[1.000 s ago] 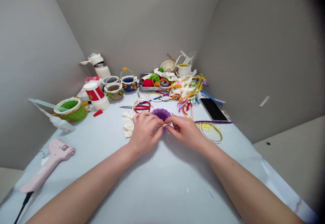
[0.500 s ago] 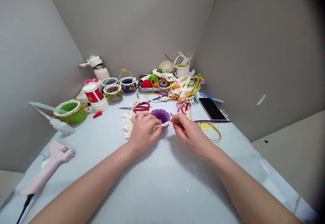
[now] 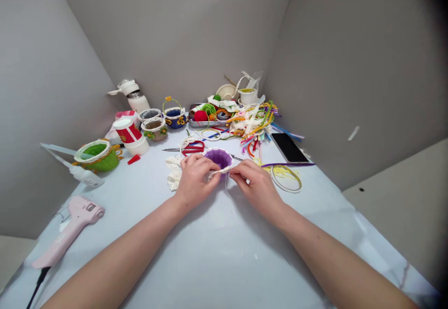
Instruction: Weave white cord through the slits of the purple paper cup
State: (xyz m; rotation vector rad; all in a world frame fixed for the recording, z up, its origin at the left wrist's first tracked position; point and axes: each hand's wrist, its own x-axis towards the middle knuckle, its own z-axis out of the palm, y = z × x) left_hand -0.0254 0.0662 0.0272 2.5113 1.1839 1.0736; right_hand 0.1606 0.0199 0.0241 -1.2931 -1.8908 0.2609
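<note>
lace (image 3: 220,172) runs between the two hands, right at the 6 o'clock rim of the purple cup (image 3: 217,158), near the middle of the table (image 3: 217,253). left hand (image 3: 194,180) pinches the strip's 9 o'clock end, fingers closed on it and curled against the cup's side. right hand (image 3: 255,184) pinches the 3 o'clock end between thumb and forefinger, closed tight. the strip's long axis lies 9 to 3, pulled fairly straight along the cup's near edge, and a thin loose tail drops from the right-hand end toward 6. the cup stands upright, mouth up. scissors (image 3: 192,148) lie just past the left hand at 11, blades pointing to 9. scraps (image 3: 174,173) sit crumpled at 9 of the left hand. a phone (image 3: 287,147) lies at 2 and a hoop (image 3: 286,178) at 3 of the right hand. a glue gun (image 3: 68,232) rests well apart at 8.
</note>
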